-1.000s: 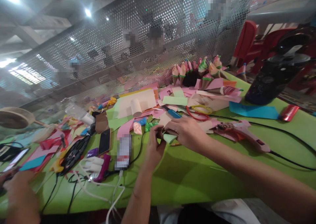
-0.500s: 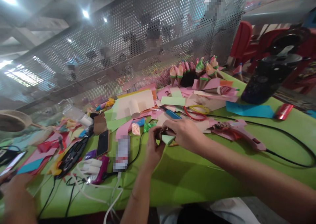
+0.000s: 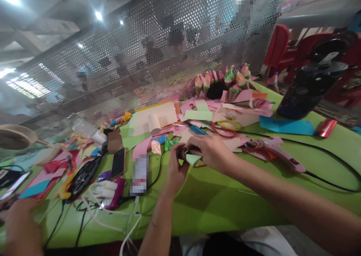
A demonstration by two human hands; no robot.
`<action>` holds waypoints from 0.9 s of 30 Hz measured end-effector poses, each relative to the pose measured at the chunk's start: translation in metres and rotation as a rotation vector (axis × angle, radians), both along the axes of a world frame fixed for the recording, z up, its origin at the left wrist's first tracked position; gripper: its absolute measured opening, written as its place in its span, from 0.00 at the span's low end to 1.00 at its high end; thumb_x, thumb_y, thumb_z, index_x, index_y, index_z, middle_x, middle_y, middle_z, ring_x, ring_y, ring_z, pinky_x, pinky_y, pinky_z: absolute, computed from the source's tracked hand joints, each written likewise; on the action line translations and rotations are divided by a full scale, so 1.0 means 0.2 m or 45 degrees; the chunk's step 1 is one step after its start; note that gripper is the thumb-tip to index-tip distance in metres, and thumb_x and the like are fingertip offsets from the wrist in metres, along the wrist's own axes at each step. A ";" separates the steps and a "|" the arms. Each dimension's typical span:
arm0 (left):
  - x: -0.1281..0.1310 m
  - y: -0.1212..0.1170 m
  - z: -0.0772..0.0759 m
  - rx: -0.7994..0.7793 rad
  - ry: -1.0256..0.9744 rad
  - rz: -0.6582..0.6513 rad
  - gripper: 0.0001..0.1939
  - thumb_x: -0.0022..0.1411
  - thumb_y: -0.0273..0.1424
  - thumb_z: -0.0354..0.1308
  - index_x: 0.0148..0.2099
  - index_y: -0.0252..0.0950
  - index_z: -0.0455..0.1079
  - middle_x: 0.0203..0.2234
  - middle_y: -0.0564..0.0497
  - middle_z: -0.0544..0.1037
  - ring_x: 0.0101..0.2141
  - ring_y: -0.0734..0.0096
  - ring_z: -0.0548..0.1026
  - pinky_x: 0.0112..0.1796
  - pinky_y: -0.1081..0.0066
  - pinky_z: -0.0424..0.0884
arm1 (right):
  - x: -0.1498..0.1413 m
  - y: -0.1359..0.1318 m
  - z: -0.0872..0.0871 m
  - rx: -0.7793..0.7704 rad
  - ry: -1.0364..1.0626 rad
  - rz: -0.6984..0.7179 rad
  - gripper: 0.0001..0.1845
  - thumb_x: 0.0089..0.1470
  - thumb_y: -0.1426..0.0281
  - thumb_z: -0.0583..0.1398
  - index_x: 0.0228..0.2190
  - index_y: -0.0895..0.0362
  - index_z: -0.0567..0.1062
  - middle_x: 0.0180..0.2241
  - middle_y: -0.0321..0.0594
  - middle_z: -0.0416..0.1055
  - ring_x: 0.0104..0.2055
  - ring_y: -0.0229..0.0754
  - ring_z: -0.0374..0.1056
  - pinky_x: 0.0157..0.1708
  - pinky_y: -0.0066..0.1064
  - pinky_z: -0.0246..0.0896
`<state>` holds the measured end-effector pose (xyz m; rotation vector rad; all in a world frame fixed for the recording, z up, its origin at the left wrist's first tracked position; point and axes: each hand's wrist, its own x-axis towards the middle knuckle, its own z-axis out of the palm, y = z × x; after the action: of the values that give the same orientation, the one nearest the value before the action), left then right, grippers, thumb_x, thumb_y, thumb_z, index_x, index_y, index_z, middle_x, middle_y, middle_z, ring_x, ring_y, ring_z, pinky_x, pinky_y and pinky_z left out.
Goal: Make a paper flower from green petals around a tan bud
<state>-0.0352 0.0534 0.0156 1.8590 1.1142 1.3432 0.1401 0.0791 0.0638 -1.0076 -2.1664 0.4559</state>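
Above the middle of the green table, a small curled piece of pale green paper is pinched between my two hands. My left hand grips its left side with bent fingers. From the right, my right hand reaches over it, fingers closed on its upper edge. Part of the paper is hidden behind the fingers. Just beyond lie a blue-handled cutter and red-and-yellow scissors. A pink glue gun rests to the right of my right hand.
Paper ice-cream cones stand at the back. A dark bottle and a red cylinder are at the right. Phones, chargers and cables lie at the left. Another person's hand is at the far left.
My hands stay in nearly the same place. The pale green paper shows a slightly broader curved face between them. The view has shifted a little.
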 end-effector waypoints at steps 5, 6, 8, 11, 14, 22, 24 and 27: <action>0.01 0.00 0.01 -0.001 0.020 -0.029 0.26 0.54 0.18 0.55 0.55 0.40 0.61 0.45 0.45 0.73 0.44 0.65 0.73 0.44 0.66 0.70 | 0.01 0.00 0.02 -0.091 0.046 0.012 0.08 0.49 0.82 0.63 0.28 0.58 0.73 0.29 0.38 0.74 0.29 0.36 0.65 0.28 0.25 0.49; 0.01 0.00 0.01 -0.003 0.029 -0.026 0.26 0.54 0.18 0.55 0.55 0.40 0.61 0.45 0.45 0.73 0.45 0.64 0.73 0.45 0.65 0.70 | 0.01 0.00 0.03 -0.112 0.053 0.012 0.07 0.50 0.82 0.63 0.28 0.58 0.73 0.29 0.38 0.74 0.29 0.37 0.65 0.29 0.25 0.50; 0.00 0.00 0.00 -0.010 0.043 -0.013 0.27 0.53 0.17 0.55 0.55 0.40 0.61 0.46 0.45 0.73 0.47 0.62 0.73 0.47 0.63 0.70 | 0.01 0.01 0.03 -0.154 0.063 0.005 0.06 0.50 0.80 0.64 0.28 0.58 0.73 0.29 0.38 0.74 0.29 0.37 0.66 0.29 0.25 0.50; -0.01 -0.01 0.01 -0.029 0.047 -0.029 0.29 0.51 0.19 0.56 0.56 0.41 0.60 0.47 0.45 0.72 0.49 0.60 0.72 0.49 0.60 0.69 | 0.01 0.01 0.02 -0.161 0.070 0.006 0.07 0.50 0.81 0.64 0.28 0.58 0.73 0.28 0.38 0.74 0.29 0.37 0.65 0.29 0.25 0.50; -0.02 -0.03 0.02 -0.103 0.033 -0.080 0.28 0.54 0.24 0.59 0.57 0.41 0.60 0.49 0.45 0.70 0.50 0.58 0.70 0.49 0.59 0.68 | 0.01 0.01 0.01 -0.121 0.066 0.028 0.07 0.49 0.80 0.64 0.29 0.58 0.72 0.27 0.37 0.73 0.28 0.36 0.64 0.28 0.25 0.50; 0.00 -0.04 0.04 -0.253 -0.166 -0.016 0.18 0.66 0.49 0.52 0.48 0.42 0.64 0.39 0.50 0.72 0.39 0.67 0.71 0.40 0.67 0.70 | -0.01 -0.02 0.03 -0.093 -0.087 0.020 0.07 0.54 0.78 0.62 0.35 0.58 0.70 0.30 0.39 0.74 0.29 0.38 0.65 0.28 0.27 0.47; 0.01 -0.03 0.04 -0.273 -0.158 0.006 0.17 0.66 0.50 0.52 0.47 0.43 0.65 0.38 0.52 0.71 0.37 0.68 0.70 0.39 0.69 0.69 | -0.02 -0.03 0.03 -0.080 -0.109 0.012 0.07 0.54 0.79 0.60 0.36 0.58 0.70 0.30 0.39 0.74 0.30 0.39 0.66 0.28 0.28 0.47; 0.01 -0.03 0.04 -0.271 -0.148 0.021 0.17 0.66 0.50 0.52 0.46 0.43 0.66 0.37 0.51 0.71 0.37 0.69 0.70 0.38 0.70 0.69 | -0.03 -0.04 0.04 -0.077 -0.104 0.000 0.08 0.54 0.80 0.59 0.36 0.58 0.70 0.30 0.40 0.74 0.29 0.40 0.66 0.28 0.28 0.48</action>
<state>-0.0326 0.0475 0.0238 1.6030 1.1654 1.2709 0.1347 0.0715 0.0708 -1.0768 -2.2366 0.4905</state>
